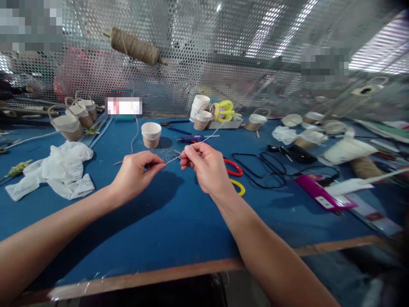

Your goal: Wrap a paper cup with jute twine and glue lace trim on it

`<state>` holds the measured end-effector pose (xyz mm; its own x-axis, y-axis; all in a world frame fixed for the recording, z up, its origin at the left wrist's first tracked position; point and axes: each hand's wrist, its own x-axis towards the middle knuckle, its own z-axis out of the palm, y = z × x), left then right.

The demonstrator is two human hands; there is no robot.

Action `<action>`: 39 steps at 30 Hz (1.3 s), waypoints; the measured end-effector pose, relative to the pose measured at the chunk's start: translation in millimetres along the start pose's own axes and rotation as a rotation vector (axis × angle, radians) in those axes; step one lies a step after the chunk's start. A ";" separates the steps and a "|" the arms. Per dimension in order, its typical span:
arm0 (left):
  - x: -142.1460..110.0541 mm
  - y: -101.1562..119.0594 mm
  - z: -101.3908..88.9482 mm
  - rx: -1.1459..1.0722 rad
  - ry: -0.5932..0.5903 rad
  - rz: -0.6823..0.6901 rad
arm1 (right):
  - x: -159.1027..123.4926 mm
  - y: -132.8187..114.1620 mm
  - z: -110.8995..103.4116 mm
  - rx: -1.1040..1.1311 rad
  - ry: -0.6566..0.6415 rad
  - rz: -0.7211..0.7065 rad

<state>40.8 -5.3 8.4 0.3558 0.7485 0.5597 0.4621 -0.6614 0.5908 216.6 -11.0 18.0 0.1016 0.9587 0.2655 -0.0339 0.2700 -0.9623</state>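
Observation:
My left hand (136, 174) and my right hand (204, 166) are raised above the blue table (166, 221), both closed in a pinch on one thin pale thread (174, 157). The thread runs taut between the two pinches and continues up and to the right past my right fingers toward the items at the back. A small paper cup wrapped in twine (151, 134) stands on the table just behind my hands. A blue-handled tool (191, 138) lies beyond my right hand.
A twine spool (136, 46) hangs on the perforated metal screen. Twine-wrapped cup baskets (68, 123) and a white plastic bag (54, 170) lie left. Red and yellow scissors (234, 175), a black cable (265, 170), a pink box (322, 194) and more cups (347, 149) lie right.

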 end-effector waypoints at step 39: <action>-8.5 4.3 10.4 0.039 0.052 0.118 | -4.2 -0.2 4.4 0.119 -0.154 0.182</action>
<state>48.2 -13.9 0.2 0.3676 0.6612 0.6540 0.4511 -0.7417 0.4963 211.9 -14.6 17.3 -0.0692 0.9923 0.1030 -0.1557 0.0913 -0.9836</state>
